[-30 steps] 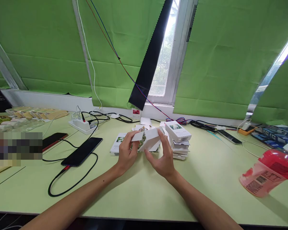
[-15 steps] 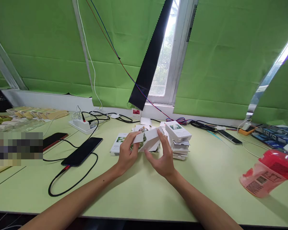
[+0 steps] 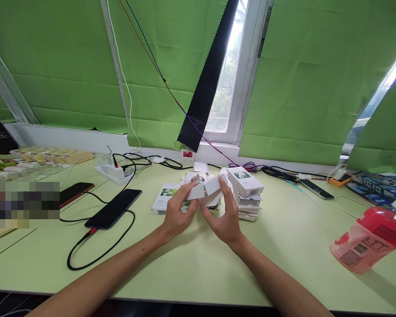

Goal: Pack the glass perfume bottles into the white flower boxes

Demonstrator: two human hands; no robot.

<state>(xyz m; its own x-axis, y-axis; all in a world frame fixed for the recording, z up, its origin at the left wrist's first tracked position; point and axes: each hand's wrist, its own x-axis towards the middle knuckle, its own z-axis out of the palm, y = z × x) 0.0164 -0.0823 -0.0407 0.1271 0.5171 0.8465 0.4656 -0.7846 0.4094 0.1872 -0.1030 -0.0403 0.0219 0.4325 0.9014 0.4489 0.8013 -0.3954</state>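
Both hands meet at the middle of the table around a small white cardboard box with flaps that stand out at angles. My left hand pinches the left flap between thumb and fingers. On the other side, my right hand has its index finger over the top of the cardboard and its thumb below. Just behind lies a shiny silvery round object, partly covered. A flat white box with a flower picture is left of the hands. Stacked white boxes stand to the right.
Plugged-in black phone and its looping cable lie left. Behind it sits a power strip among wires. A red-capped pink bottle stands at far right, near another phone. Cables run along the back wall; a blurred patch covers the left edge.
The cardboard has turned in my hands: the right panel is tilted differently and the left flap now faces me more. My left fingers have shifted slightly right.
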